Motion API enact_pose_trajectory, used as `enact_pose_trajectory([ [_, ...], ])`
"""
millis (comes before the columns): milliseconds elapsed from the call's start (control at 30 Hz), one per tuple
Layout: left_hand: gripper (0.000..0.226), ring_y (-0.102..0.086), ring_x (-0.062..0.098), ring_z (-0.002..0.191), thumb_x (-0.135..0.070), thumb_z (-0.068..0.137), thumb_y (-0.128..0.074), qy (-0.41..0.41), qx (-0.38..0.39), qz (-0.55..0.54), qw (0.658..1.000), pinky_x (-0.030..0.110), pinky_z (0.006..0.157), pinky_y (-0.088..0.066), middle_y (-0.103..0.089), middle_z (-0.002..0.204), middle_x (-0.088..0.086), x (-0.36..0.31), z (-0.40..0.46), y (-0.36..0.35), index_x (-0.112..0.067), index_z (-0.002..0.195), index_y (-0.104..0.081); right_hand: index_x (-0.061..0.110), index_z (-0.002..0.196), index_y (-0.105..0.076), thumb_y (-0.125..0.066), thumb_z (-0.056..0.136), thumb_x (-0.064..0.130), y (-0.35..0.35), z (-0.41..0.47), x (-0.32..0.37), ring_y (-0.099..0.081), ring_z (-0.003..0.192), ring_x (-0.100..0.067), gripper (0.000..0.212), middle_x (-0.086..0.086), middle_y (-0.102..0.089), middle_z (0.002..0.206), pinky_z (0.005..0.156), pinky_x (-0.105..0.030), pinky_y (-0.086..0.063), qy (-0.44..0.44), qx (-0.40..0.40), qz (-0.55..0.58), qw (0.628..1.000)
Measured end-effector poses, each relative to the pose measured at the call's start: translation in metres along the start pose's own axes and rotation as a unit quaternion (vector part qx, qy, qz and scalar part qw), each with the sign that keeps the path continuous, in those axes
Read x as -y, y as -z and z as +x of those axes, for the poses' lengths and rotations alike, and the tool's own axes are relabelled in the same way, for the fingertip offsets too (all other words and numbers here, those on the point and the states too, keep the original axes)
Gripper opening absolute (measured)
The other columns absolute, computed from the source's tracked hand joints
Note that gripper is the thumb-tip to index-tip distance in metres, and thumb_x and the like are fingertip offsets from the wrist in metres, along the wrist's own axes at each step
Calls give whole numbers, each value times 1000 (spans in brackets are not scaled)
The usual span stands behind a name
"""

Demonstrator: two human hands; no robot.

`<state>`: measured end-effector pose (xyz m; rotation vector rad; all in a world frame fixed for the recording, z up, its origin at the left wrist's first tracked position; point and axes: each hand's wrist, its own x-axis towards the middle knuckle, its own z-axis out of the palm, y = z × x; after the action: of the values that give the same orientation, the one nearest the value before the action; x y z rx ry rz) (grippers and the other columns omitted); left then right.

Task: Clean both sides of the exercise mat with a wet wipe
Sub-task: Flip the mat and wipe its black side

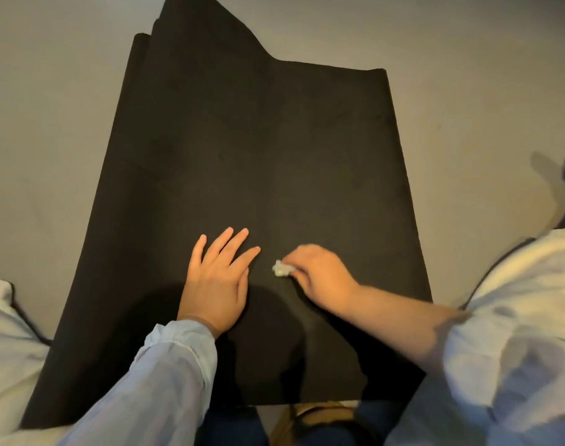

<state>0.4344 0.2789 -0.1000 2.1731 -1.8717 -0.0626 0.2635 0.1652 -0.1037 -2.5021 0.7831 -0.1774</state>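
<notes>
Mat: black exercise mat (242,149) lies on a grey floor (468,75), near part flat; far end doubled over in loose folds, so some surface is covered.
Wipe: wet wipe (282,268) is crumpled into a small white wad, resting on the mat near its near edge, right of centre.
Right hand: right hand (319,278) pinches the wad, fingers curled round it and pressing it onto the mat.
Left hand: left hand (218,278) lies flat on the mat just beside the wipe, fingers straight and spread, holding nothing.
Step in hand (judgement): wiping the upper face, near end.
Technique: keep the flat hand weighting the mat so it does not creep; work in overlapping strokes across the width, moving away from the body.
Caution: a wad this small covers little per pass; opening it out would give more contact.
Outstanding: folded far end and the underside look undone.
</notes>
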Motion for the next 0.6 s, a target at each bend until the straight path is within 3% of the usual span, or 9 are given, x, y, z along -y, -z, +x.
enact_pose_trajectory([
  [133,41,-38,24,131,-19,87,-37,-4,-8,-1,1000,45,113,-15,-54,135,6,-1,-1,0,-18,115,-66,10,102,-64,-54,85,14,-22,-81,35,-60,87,-21,20,-11,-68,93,80,-30,-49,72,106,140,982],
  [200,41,-38,24,131,-20,88,-36,-4,-5,4,1000,45,113,-15,-53,136,5,-1,-2,-1,-19,116,-66,8,103,-66,-48,88,16,-21,-102,45,-61,89,-23,24,-11,-67,97,81,-33,-49,91,178,159,967],
  [267,42,-39,25,132,-20,88,-35,-4,-4,5,1000,44,114,-14,-53,137,5,-1,-2,-1,-19,117,-65,7,104,-66,-47,89,16,-11,-99,42,-60,91,-22,26,-12,-65,98,83,-31,-49,108,188,165,962],
  [367,43,-40,26,131,-20,86,-36,2,-2,6,1000,44,113,-14,-53,136,6,-1,0,0,-18,117,-66,5,102,-65,-50,90,15,12,-53,19,-56,88,-15,21,-12,-64,91,82,-18,-41,94,42,147,984],
  [467,44,-41,26,130,-22,85,-35,9,18,16,1000,45,112,-15,-53,136,6,-2,1,1,-20,117,-66,3,94,-68,-53,87,13,42,21,-19,-59,84,-26,19,-14,-65,85,77,-24,-39,12,-105,37,994],
  [600,41,-41,25,131,-23,84,-40,21,44,31,998,43,111,-13,-53,137,4,-2,3,3,-24,117,-65,4,101,-65,-51,88,7,70,101,-67,-55,96,-34,19,-18,-56,100,83,-33,-37,-134,-165,-30,977],
])
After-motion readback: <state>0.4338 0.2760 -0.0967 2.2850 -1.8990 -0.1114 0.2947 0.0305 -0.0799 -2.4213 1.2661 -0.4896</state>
